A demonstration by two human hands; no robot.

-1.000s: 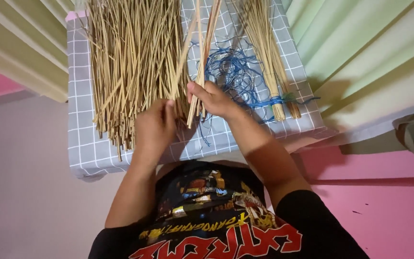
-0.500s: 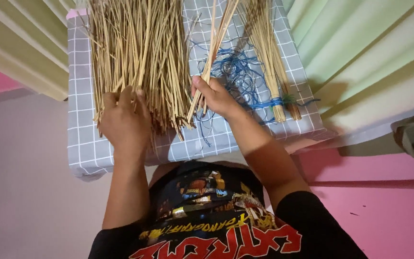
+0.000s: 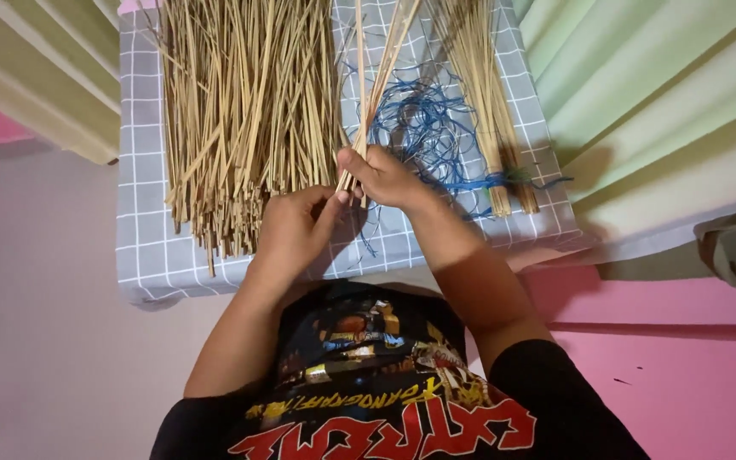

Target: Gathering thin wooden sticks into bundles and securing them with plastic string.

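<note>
Near the centre of the frame, the right hand [image 3: 385, 177] was closed around the lower ends of a small bunch of sticks [image 3: 382, 64], which ran up and slightly right to the top edge. The left hand [image 3: 293, 228] sat just below and left of it, fingers curled and its fingertips [image 3: 336, 201] touching the butt ends of that bunch. A large loose pile of pale straw-coloured sticks [image 3: 244, 111] filled the upper left, spread over a grey cloth with a white grid [image 3: 142, 238]. Right of the hands lay a tangle of blue string [image 3: 423, 119], and beyond it a tied bundle of sticks [image 3: 487, 102] bound with blue string near its lower end. Pale green pleated fabric [image 3: 641, 94] filled the upper right.
</note>
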